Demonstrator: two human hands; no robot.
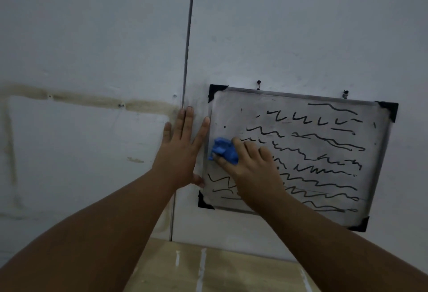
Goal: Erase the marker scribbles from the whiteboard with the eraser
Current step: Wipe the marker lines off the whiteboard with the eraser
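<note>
Head view: the whiteboard (234, 111) hangs on a grey wall (92, 37), its top edge sloping down to the right in this shot, with black corner caps (216, 91) on all four corners and two small wall fixings (259, 82) just above the top rail. Black marker scribbles (324, 139) run in wavy rows over most of the board. The upper-left patch is smudged grey and shows only a few dots.

The left hand (178, 152) is flat against the wall just beside the board's left edge, fingers straight and spread. Its thumb reaches the frame low on that edge.

The right hand (252, 169) is on the board's left half, about mid-height, with fingers curled round a blue eraser (223, 150) that looks like a crumpled cloth. The eraser sits against the board surface close to the left frame, and scribbles lie just right of and below the hand.

A dark vertical seam (188, 37) runs down the wall left of the board. A yellowish residue band (92, 100) stretches off to the left. A pale wooden surface (208, 268) shows at the bottom.
</note>
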